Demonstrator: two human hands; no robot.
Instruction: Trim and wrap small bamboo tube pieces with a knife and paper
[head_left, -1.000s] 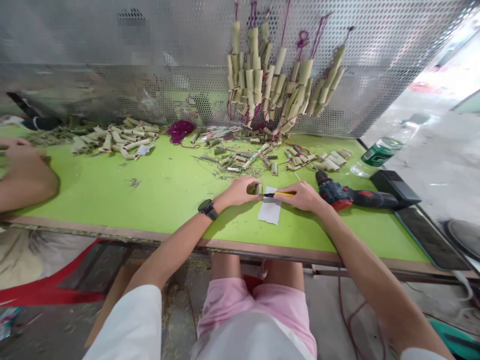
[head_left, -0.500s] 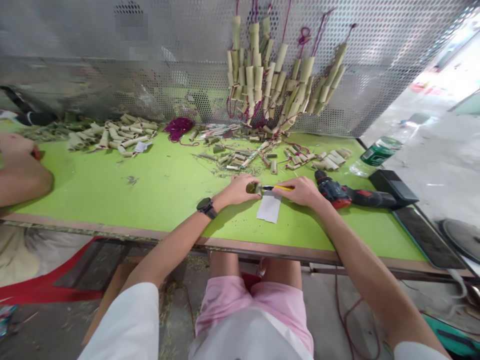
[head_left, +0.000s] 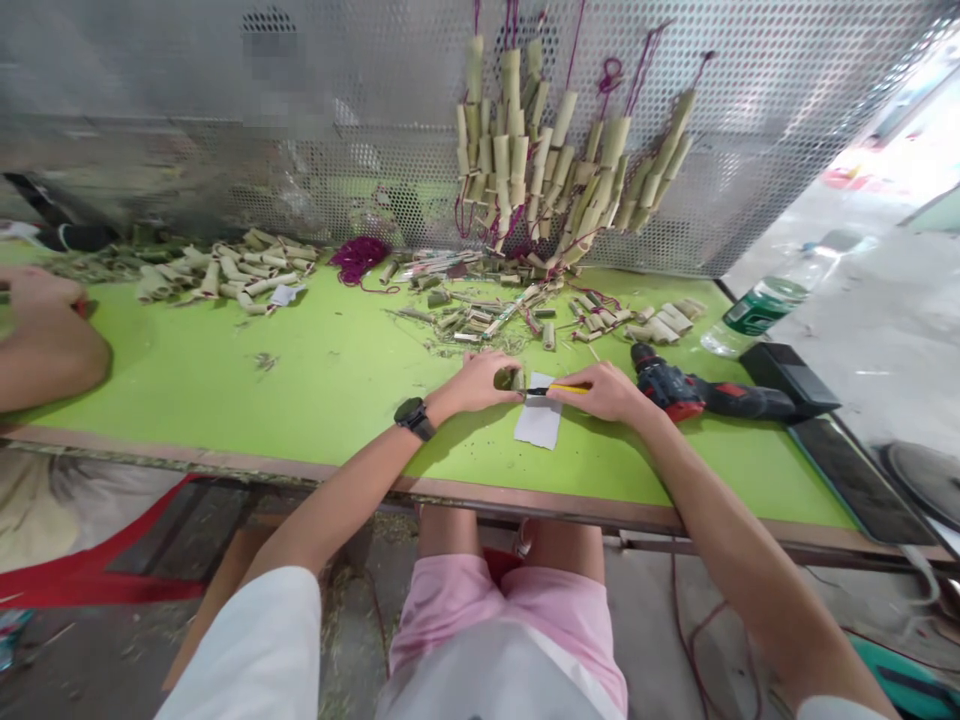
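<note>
My left hand [head_left: 480, 382], with a black watch on its wrist, grips a short green bamboo piece [head_left: 517, 379] between thumb and fingers. A yellow-handled knife [head_left: 568, 388] is held in my right hand [head_left: 604, 392], its dark tip pointing left, close to the bamboo piece. Whether the tip touches the bamboo is too small to tell. A torn white paper [head_left: 538, 422] lies on the green table [head_left: 330, 400], beneath the knife and between my hands.
Cut bamboo pieces [head_left: 472, 318] and purple string [head_left: 360, 259] lie behind my hands. Bundles of bamboo [head_left: 517, 160] hang on the mesh panel. A drill [head_left: 675, 385], bottle [head_left: 761, 305] and phone [head_left: 862, 480] are at right. Another person's arm [head_left: 52, 340] rests at far left.
The knife and my right hand have shifted slightly downward relative to the paper, whose upper edge shows more. The bamboo piece in my left hand appears slightly turned. The person's hand at left moved a little.
</note>
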